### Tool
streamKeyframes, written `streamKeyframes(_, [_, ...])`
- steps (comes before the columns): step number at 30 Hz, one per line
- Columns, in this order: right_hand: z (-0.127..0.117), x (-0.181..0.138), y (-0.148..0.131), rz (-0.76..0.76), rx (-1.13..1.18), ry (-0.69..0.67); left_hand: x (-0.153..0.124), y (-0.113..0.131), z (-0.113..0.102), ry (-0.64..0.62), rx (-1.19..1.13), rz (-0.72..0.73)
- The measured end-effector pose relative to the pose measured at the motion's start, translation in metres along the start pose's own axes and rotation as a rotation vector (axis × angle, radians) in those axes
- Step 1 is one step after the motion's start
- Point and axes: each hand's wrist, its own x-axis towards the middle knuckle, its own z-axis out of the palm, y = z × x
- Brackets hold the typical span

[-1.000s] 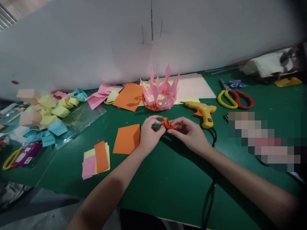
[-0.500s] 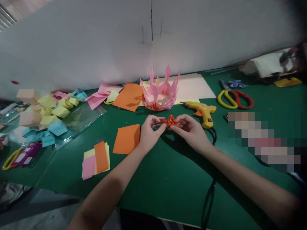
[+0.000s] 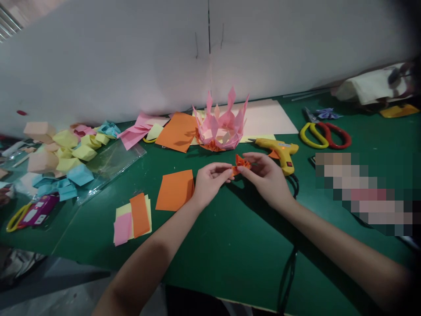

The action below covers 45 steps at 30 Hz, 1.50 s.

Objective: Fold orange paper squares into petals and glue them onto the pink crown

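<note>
Between my two hands, above the green table (image 3: 230,245), is a small orange paper flower (image 3: 242,162). My left hand (image 3: 213,181) pinches its left edge between thumb and fingers. With thumb and fingertips, my right hand (image 3: 268,177) grips the flower's right side. Behind it stands a pink paper crown (image 3: 232,139) with tall points and orange folded pieces at its base. A yellow glue gun (image 3: 279,149) lies just beyond my right hand. Next to my left wrist is an orange paper square (image 3: 174,191).
Small paper sheets (image 3: 140,217) lie at the front left. Folded paper pieces (image 3: 79,151) are heaped at the left beside a purple box (image 3: 41,210). Red-and-yellow scissors (image 3: 324,131) rest at the right. The glue gun's black cord (image 3: 289,276) runs to the front edge.
The flower has turned and tilted in my fingers. My right hand has shifted slightly up, and my left fingers now pinch lower on its left edge.
</note>
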Motion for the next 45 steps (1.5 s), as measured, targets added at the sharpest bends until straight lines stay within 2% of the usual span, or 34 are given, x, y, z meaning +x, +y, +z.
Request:
streamKeyframes(3, [-0.0007,0.0016,0.0035,-0.034,0.044,0.049,0.0009,-0.0005,0.0021,-0.029,-0.097,-0.046])
streamKeyframes(8, [-0.0008,-0.0004,0.0011,-0.142,-0.095,-0.01,0.0027,-0.0014,0.0015,-0.002,-0.173,-0.089])
streamKeyframes(15, [0.0019,-0.0037,-0.0005,-0.051,0.083,-0.106,0.0032,-0.0017,0.0019,0.071,-0.219,-0.06])
streamKeyframes(21, [0.0002,-0.0037,0.0031,-0.109,-0.011,-0.132,0.0021,-0.0007,0.0007,0.073,-0.112,-0.031])
streamKeyframes(25, [-0.0016,-0.0026,0.0011,-0.132,-0.105,-0.088,0.0009,-0.0034,-0.0012,0.08,0.011,-0.007])
streamKeyframes(30, [-0.0027,-0.0021,-0.0019,-0.128,-0.187,-0.064,-0.001,-0.0002,0.001,0.084,0.009,-0.016])
streamKeyframes(36, [-0.0002,-0.0019,0.0006,-0.065,-0.007,-0.089,-0.0025,0.0059,0.0039,0.077,0.003,-0.05])
streamKeyframes(40, [0.0018,-0.003,0.0025,-0.114,0.013,-0.143,-0.0019,0.0058,0.0027,0.087,0.07,-0.037])
streamKeyframes(42, [0.0013,-0.0037,0.0047,-0.151,-0.001,-0.2,-0.002,0.0054,0.0018,0.095,0.139,-0.007])
streamKeyframes(45, [-0.0011,-0.0047,0.0077,-0.239,-0.101,-0.219,-0.0029,0.0048,0.0007,0.15,0.302,0.142])
